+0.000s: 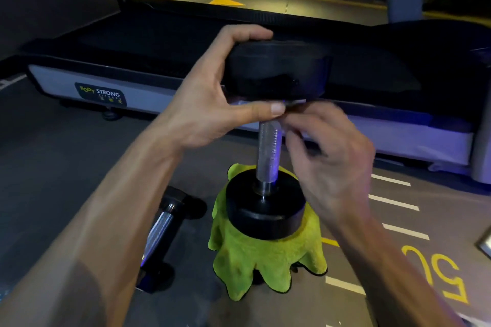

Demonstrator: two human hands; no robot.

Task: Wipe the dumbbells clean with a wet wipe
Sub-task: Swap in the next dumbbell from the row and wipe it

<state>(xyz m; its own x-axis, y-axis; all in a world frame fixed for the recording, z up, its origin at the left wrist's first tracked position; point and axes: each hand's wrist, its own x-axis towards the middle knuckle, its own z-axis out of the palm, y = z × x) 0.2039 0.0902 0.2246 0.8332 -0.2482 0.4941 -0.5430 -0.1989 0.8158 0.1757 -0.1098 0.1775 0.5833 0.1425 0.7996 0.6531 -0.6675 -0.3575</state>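
From the head view, a dumbbell (268,151) stands upright in the middle of the frame, its lower black weight resting on a lime-green cloth (255,260) that is draped over something hidden beneath it, on the grey floor (53,167).

The left hand (212,98) comes in from the lower left and grips the upper weight at its left edge: fingers curled over the top, thumb stretched along the underside.

The right hand (329,156) enters from the lower right, fingers curled in a pinch just under the upper weight, beside the top of the knurled silver handle. It is blurred, and I cannot tell whether a wipe is pinched there; only something pale shows at the fingertips.

A second dumbbell (162,231) lies on its side on the floor at lower left, just beside the cloth and partly behind the left forearm.

Across the upper half of the frame runs a treadmill (132,61) with a dark belt and a grey side rail bearing a "BODY STRONG" label. White dashes and yellow markings are painted on the floor at lower right.
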